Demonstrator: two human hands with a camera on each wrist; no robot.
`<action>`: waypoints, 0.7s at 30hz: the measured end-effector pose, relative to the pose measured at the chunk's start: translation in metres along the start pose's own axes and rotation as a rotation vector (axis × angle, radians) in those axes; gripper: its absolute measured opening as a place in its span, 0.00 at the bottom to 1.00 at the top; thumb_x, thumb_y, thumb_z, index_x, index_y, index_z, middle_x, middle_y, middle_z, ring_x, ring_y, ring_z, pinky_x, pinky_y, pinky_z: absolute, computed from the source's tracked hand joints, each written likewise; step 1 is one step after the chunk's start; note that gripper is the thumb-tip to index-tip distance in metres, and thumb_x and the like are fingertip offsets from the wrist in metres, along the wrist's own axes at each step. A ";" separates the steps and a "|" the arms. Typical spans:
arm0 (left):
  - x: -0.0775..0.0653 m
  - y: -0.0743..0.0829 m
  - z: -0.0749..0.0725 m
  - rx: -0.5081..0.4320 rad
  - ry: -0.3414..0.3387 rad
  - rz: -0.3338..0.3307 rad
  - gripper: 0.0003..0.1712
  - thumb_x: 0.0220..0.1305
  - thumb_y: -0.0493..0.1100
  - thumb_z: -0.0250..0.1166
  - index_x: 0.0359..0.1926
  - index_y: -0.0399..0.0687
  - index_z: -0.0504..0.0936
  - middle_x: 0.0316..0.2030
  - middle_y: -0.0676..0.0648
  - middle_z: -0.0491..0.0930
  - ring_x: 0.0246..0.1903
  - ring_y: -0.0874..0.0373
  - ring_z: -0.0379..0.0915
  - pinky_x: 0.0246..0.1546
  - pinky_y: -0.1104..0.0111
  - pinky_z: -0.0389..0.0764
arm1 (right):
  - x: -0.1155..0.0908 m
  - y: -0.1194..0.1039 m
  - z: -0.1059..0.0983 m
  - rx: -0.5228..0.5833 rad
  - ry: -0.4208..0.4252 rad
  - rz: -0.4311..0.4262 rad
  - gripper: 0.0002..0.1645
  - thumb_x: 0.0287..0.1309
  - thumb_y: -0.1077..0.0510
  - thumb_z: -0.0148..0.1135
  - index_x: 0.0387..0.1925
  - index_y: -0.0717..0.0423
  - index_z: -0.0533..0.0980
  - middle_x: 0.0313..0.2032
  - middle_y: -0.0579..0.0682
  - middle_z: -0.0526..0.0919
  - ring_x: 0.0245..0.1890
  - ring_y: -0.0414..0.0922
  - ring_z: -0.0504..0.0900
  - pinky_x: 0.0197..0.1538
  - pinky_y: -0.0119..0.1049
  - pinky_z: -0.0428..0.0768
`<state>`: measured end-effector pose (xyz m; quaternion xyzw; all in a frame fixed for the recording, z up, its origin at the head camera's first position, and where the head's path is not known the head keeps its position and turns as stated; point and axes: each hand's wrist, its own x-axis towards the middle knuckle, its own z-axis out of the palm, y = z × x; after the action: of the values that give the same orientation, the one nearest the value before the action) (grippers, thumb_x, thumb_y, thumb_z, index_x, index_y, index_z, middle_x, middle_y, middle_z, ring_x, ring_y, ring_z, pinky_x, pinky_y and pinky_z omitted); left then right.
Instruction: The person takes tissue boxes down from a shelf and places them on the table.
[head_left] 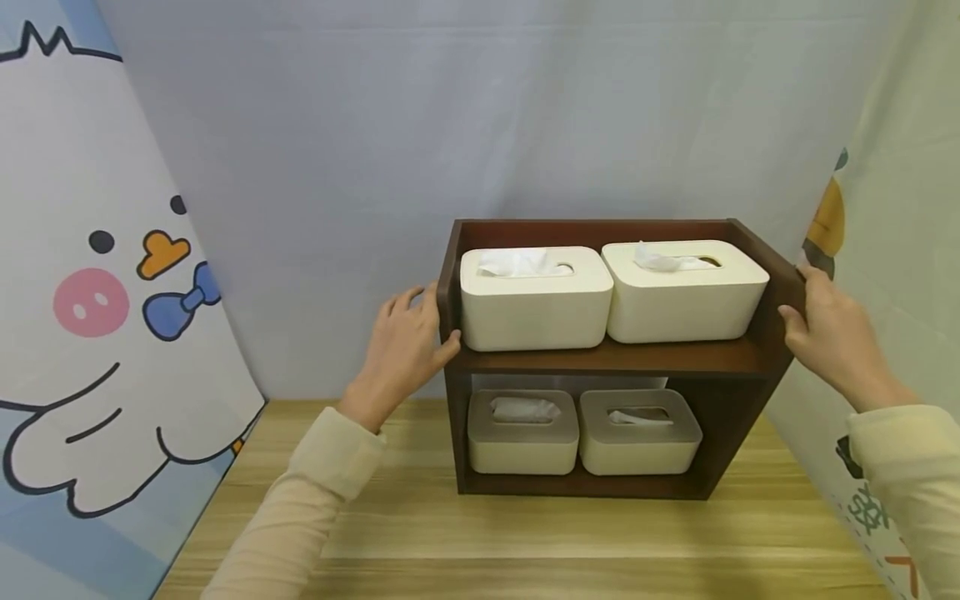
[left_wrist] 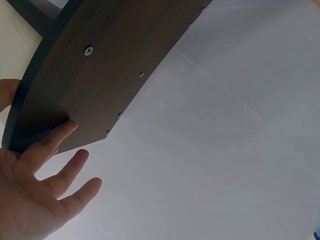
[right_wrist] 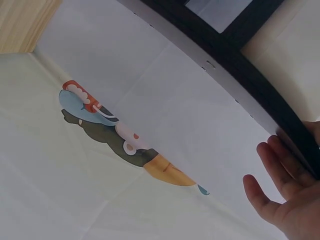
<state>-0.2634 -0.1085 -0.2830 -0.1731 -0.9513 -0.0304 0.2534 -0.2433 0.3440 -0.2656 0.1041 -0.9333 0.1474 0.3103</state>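
A dark brown two-tier shelf [head_left: 615, 360] stands on the wooden table, with two cream tissue boxes on each tier. On the top tier are the left box [head_left: 536, 321] and the right box [head_left: 682, 308], white tissue poking from their slots. My left hand [head_left: 405, 343] pinches the upper left side panel, thumb at the inner front edge. Its index fingertip [left_wrist: 72, 125] lies on the outer face while two other fingers stand off it. Across the shelf, my right hand [head_left: 836, 337] grips the right side panel, thumb in front and fingers outside.
The lower tier holds a left box [head_left: 522, 457] and a right box [head_left: 640, 457]. Wood-grain tabletop [head_left: 420, 542] extends in front of the shelf. A pale cloth [head_left: 337, 167] hangs behind, a cartoon-printed cloth [head_left: 67, 208] at left, and another printed cloth [head_left: 922, 250] close on the right.
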 end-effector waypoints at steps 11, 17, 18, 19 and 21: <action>-0.004 -0.006 -0.004 0.012 -0.015 -0.007 0.41 0.59 0.56 0.58 0.64 0.32 0.61 0.33 0.39 0.84 0.59 0.46 0.63 0.59 0.50 0.63 | 0.002 -0.004 0.003 -0.017 0.018 -0.033 0.31 0.51 0.71 0.53 0.56 0.82 0.57 0.47 0.84 0.66 0.41 0.77 0.67 0.41 0.65 0.67; -0.008 -0.016 -0.006 -0.006 -0.023 -0.016 0.41 0.60 0.56 0.57 0.64 0.31 0.59 0.32 0.38 0.84 0.60 0.45 0.62 0.59 0.49 0.63 | 0.003 -0.013 0.006 -0.016 0.032 -0.051 0.30 0.50 0.70 0.54 0.54 0.83 0.59 0.45 0.83 0.68 0.39 0.76 0.69 0.39 0.64 0.68; -0.008 -0.017 -0.007 -0.013 -0.024 -0.018 0.41 0.60 0.56 0.57 0.64 0.31 0.59 0.31 0.38 0.84 0.60 0.45 0.61 0.59 0.49 0.63 | 0.003 -0.014 0.007 -0.018 0.034 -0.055 0.30 0.50 0.70 0.54 0.54 0.83 0.59 0.44 0.82 0.69 0.38 0.75 0.70 0.38 0.64 0.68; -0.009 -0.019 -0.007 -0.017 -0.027 -0.021 0.41 0.61 0.56 0.57 0.64 0.32 0.59 0.31 0.38 0.83 0.61 0.45 0.61 0.59 0.49 0.63 | 0.003 -0.015 0.007 -0.018 0.040 -0.061 0.30 0.50 0.71 0.54 0.54 0.83 0.59 0.43 0.82 0.70 0.36 0.75 0.71 0.37 0.63 0.68; -0.010 -0.022 -0.008 -0.025 -0.026 -0.025 0.41 0.61 0.56 0.57 0.65 0.32 0.58 0.30 0.38 0.83 0.61 0.44 0.61 0.58 0.48 0.63 | 0.004 -0.018 0.008 -0.019 0.048 -0.071 0.30 0.49 0.70 0.55 0.53 0.83 0.60 0.42 0.81 0.71 0.34 0.74 0.71 0.35 0.63 0.68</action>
<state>-0.2588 -0.1333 -0.2808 -0.1644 -0.9561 -0.0431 0.2387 -0.2456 0.3239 -0.2659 0.1307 -0.9227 0.1298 0.3388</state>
